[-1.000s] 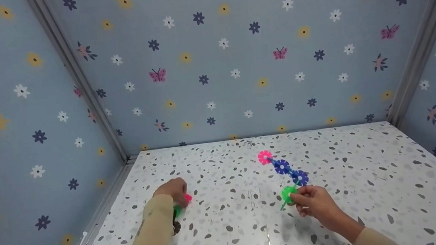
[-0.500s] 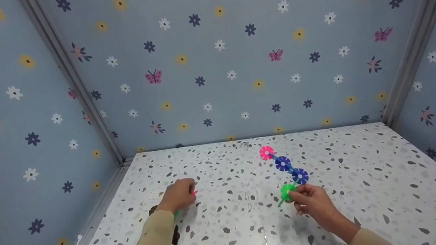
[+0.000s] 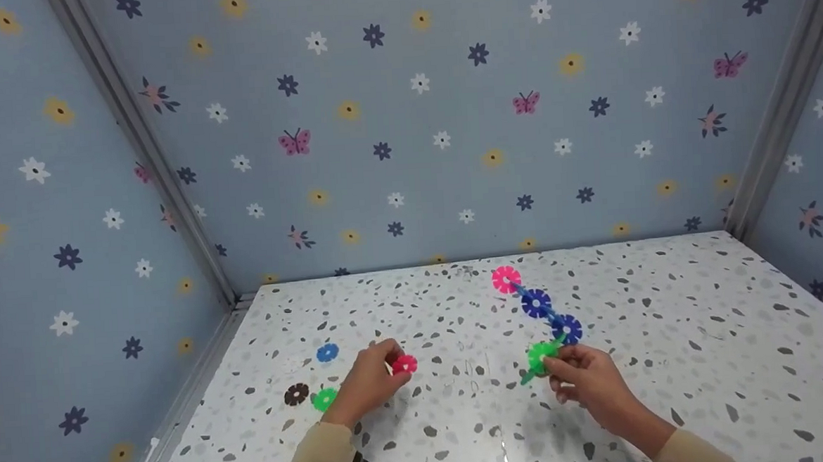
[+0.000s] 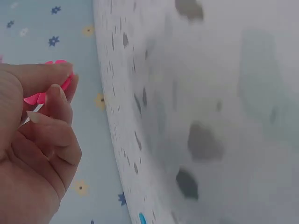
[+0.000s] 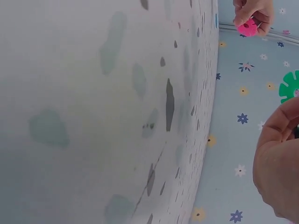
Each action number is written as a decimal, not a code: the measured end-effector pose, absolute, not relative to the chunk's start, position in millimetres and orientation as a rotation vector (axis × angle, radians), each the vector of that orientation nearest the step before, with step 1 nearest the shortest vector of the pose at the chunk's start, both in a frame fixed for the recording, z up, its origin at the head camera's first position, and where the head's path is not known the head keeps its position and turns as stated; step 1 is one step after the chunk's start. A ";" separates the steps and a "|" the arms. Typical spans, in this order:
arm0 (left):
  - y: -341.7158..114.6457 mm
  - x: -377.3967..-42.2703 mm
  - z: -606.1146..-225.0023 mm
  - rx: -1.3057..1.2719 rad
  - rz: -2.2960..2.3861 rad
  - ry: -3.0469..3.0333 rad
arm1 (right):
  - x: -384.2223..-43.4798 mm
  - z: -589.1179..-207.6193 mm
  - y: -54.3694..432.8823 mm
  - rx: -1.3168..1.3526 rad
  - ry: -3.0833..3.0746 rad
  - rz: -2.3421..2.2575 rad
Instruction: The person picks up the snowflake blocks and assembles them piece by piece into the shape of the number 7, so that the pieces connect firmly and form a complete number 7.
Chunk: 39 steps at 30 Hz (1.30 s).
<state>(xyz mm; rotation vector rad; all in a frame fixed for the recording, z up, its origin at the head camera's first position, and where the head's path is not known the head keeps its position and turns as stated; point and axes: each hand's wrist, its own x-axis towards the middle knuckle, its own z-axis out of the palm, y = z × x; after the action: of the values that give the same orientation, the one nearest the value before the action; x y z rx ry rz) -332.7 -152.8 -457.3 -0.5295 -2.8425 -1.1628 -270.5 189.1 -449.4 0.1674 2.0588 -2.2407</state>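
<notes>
My left hand [image 3: 373,377] pinches a pink notched plastic disc [image 3: 405,364] between thumb and fingers, raised over the table; the left wrist view shows the same pink disc [image 4: 37,98] at the fingertips. My right hand [image 3: 592,383] grips a green notched disc [image 3: 543,358] at one end of a chain of interlocked discs. Up and away from it the chain runs through two dark blue discs [image 3: 536,303], with lighter blue pieces seen edge-on between them, to a pink end disc [image 3: 506,279]. Another green piece [image 3: 528,378] crosses the held one edge-on.
Loose on the white speckled table [image 3: 464,425] at the left lie a blue disc [image 3: 328,352], a brown disc [image 3: 296,394] and a green disc [image 3: 325,399]. Flower-patterned panels [image 3: 405,118] enclose the table's back and sides.
My left hand has lifted the pink disc and moved right with it, uncovering the loose discs. The right hand holds nearly still while the chain's far end rises slightly.
</notes>
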 end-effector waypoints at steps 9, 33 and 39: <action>-116.6 -315.9 -457.0 -0.609 -1.372 -2.740 | -267.8 -449.0 190.1 0.110 2.027 -2.285; -61.2 -284.5 -457.6 -0.875 -1.607 -2.554 | -261.5 -451.5 184.6 -0.055 1.954 -2.282; -55.7 -284.6 -452.9 -0.911 -1.618 -2.517 | -263.0 -447.0 183.4 -0.100 1.960 -2.276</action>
<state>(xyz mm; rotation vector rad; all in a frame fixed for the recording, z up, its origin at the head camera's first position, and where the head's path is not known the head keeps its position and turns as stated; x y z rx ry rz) -284.6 -55.7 -452.9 -0.9113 -2.5168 -1.6183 -263.0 183.4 -447.0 -0.0996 1.9597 -2.2760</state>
